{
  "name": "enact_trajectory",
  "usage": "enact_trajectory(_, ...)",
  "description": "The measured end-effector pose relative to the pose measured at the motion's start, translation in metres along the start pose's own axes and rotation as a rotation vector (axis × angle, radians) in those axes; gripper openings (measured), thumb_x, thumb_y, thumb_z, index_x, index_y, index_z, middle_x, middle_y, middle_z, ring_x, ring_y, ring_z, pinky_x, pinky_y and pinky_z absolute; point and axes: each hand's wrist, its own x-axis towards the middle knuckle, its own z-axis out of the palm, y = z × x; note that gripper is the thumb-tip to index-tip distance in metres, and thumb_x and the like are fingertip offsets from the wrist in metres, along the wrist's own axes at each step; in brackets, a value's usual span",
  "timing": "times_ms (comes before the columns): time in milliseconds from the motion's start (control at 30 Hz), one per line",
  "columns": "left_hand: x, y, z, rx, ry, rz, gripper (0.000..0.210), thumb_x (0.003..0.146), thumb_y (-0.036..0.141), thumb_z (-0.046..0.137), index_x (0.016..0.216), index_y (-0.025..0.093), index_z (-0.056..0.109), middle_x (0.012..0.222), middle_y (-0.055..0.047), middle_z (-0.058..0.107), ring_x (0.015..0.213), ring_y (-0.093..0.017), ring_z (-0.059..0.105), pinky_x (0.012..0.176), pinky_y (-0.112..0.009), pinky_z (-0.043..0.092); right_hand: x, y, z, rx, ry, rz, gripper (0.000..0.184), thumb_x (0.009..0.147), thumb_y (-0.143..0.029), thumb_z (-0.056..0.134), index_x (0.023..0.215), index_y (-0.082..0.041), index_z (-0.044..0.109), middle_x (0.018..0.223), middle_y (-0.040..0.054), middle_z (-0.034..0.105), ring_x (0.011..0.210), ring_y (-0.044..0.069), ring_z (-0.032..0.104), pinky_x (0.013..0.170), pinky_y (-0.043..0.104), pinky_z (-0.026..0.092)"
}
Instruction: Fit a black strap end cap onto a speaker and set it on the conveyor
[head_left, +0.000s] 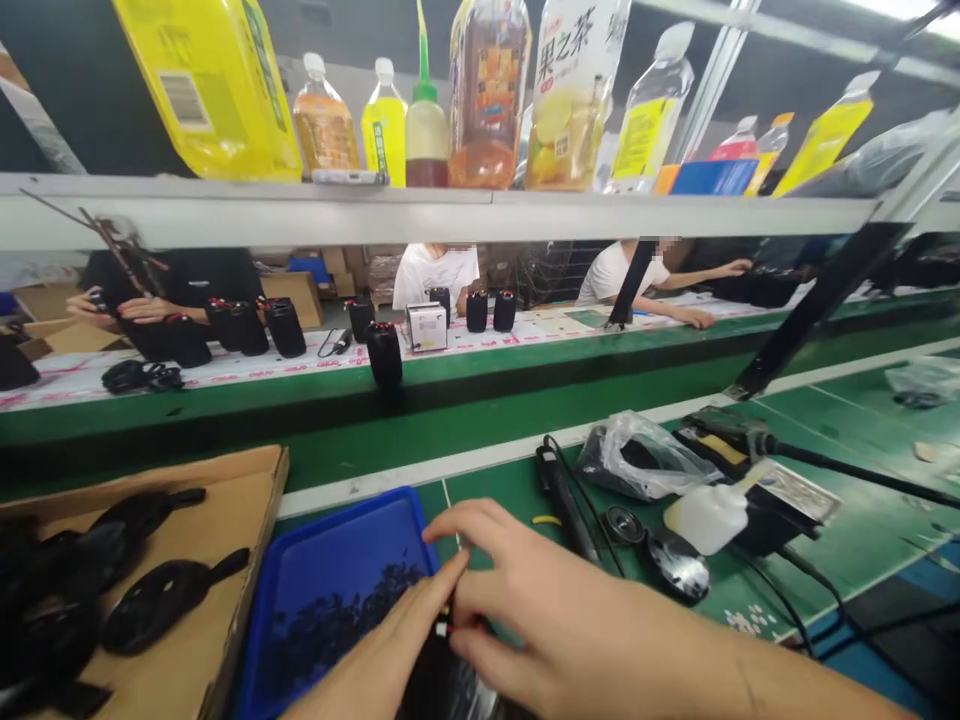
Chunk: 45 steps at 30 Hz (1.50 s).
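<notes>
My left hand (397,645) and my right hand (525,600) meet low in the middle of the view, over the right edge of a blue tray (330,560). Their fingertips pinch small red and white wire ends (444,626) that come from a dark part (442,685) below them. Most of that part is hidden under my hands, so its shape is unclear. The tray holds several small dark pieces.
A cardboard box (247,500) with black moulded parts lies at the left. To the right are a soldering iron (562,490), a plastic bag (637,455), round speakers (679,565), a white squeeze bottle (709,515) and a soldering stand. Black cylinders stand on the conveyor (386,350). People sit across it; bottles line the shelf.
</notes>
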Motion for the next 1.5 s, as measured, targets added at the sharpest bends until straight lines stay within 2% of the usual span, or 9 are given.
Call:
enact_trajectory(167,0.009,0.018,-0.017,0.000,-0.207,-0.112,0.121,0.070,0.035,0.087,0.166,0.022,0.014,0.171,-0.014,0.014,0.157,-0.032,0.023,0.128,-0.050,0.021,-0.002,0.006,0.001,0.290,-0.049,0.102,0.014,0.091,-0.004,0.067,0.081,-0.013,0.064,0.129,0.0011,0.050,0.132,0.009,0.046,0.109,0.013,0.033)
enact_trajectory(333,0.009,0.034,-0.015,0.061,-0.219,-0.083,0.123,0.069,0.038,0.087,0.167,0.021,0.014,0.170,-0.014,0.020,0.156,-0.029,0.030,0.128,-0.042,0.028,-0.006,-0.003,-0.011,0.305,-0.052,0.151,0.008,0.098,-0.011,0.068,0.091,-0.015,0.067,0.134,-0.0003,0.048,0.136,0.008,0.041,0.109,0.013,0.031)
enact_trajectory(467,0.004,0.032,-0.013,0.169,-0.224,-0.091,0.113,0.073,0.039,0.086,0.165,0.031,0.021,0.170,-0.008,0.024,0.157,-0.028,0.029,0.130,-0.045,0.027,-0.043,0.004,-0.002,0.470,0.355,0.164,0.010,0.110,-0.027,0.059,0.113,-0.020,0.065,0.134,0.0005,0.051,0.129,0.010,0.048,0.111,0.014,0.037)
enact_trajectory(567,0.007,0.032,-0.018,0.133,-0.308,-0.138,0.101,0.070,0.035,0.091,0.157,0.036,0.040,0.164,-0.006,0.033,0.152,-0.031,0.037,0.128,-0.046,0.033,-0.086,0.023,0.057,0.543,0.524,0.220,0.023,0.112,-0.036,0.054,0.132,-0.027,0.060,0.143,0.0036,0.045,0.140,0.016,0.040,0.119,0.021,0.036)
enact_trajectory(667,0.013,0.037,-0.023,0.107,-0.348,-0.066,0.098,0.069,0.023,0.089,0.154,0.039,0.043,0.156,-0.003,0.042,0.144,-0.026,0.046,0.123,-0.035,0.042,-0.109,0.037,0.142,0.519,0.355,0.234,0.096,0.093,-0.028,0.078,0.167,-0.031,0.018,0.164,0.0077,0.015,0.153,0.023,0.019,0.128,0.032,0.027)
enact_trajectory(800,0.018,0.046,-0.027,0.246,-0.408,-0.045,0.098,0.071,0.020,0.088,0.151,0.049,0.039,0.159,0.006,0.042,0.142,-0.021,0.051,0.110,-0.023,0.053,-0.100,0.038,0.205,0.548,0.424,0.332,0.080,0.100,-0.028,0.061,0.167,-0.019,0.017,0.162,0.0151,0.017,0.153,0.027,0.020,0.130,0.047,0.023)
enact_trajectory(1200,0.015,0.031,-0.023,0.269,-0.238,0.034,0.094,0.075,0.043,0.089,0.156,0.041,0.041,0.157,0.001,0.049,0.141,-0.020,0.053,0.118,-0.026,0.046,-0.082,0.058,0.159,0.543,0.332,0.229,0.120,0.069,-0.001,0.088,0.164,-0.038,0.024,0.158,0.0033,0.032,0.144,0.018,0.039,0.126,0.025,0.031)
enact_trajectory(1367,0.019,0.027,-0.013,0.179,-0.206,0.000,0.094,0.065,0.027,0.096,0.148,0.030,0.054,0.153,-0.005,0.054,0.139,-0.020,0.056,0.116,-0.023,0.046,-0.087,0.072,0.154,0.541,0.168,0.257,0.121,0.069,-0.004,0.087,0.165,-0.039,0.024,0.159,0.0036,0.031,0.145,0.025,0.037,0.124,0.038,0.038)
enact_trajectory(1500,0.016,0.022,-0.002,0.150,-0.008,0.156,0.094,0.069,0.018,0.091,0.151,0.035,0.048,0.149,-0.001,0.058,0.133,-0.015,0.061,0.113,-0.015,0.044,-0.086,0.078,0.146,0.533,0.070,0.287,0.122,0.071,-0.009,0.088,0.164,-0.048,0.019,0.158,-0.0012,0.032,0.143,0.025,0.040,0.122,0.040,0.040)
